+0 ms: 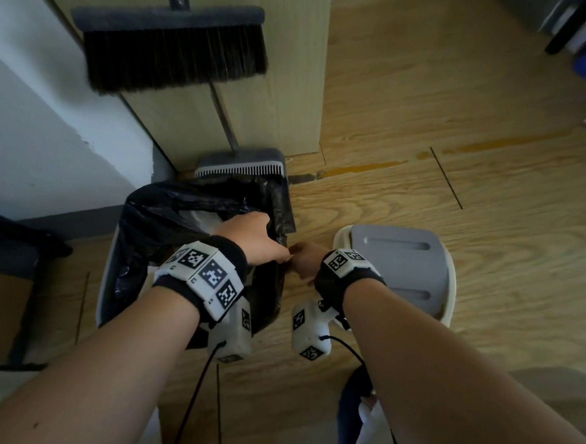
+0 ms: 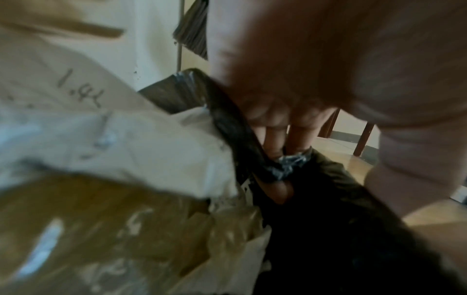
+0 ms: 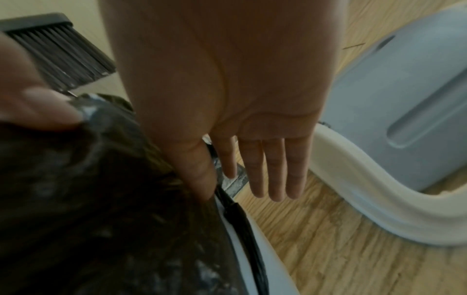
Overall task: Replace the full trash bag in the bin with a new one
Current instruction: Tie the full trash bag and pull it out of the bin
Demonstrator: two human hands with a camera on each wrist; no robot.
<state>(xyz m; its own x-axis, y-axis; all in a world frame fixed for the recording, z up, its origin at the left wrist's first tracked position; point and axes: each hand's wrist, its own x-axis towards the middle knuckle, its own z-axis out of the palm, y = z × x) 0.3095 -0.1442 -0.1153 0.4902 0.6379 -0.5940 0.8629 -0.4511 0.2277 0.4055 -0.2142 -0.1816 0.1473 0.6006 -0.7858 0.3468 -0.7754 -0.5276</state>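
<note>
The bin (image 1: pixel 103 299) stands on the floor (image 1: pixel 424 182), its black trash bag (image 1: pixel 155 210) bunched at the right rim. The left hand (image 1: pixel 253 236) grips that edge from inside; the right hand (image 1: pixel 304 262) pinches it outside, other fingers straight.
</note>
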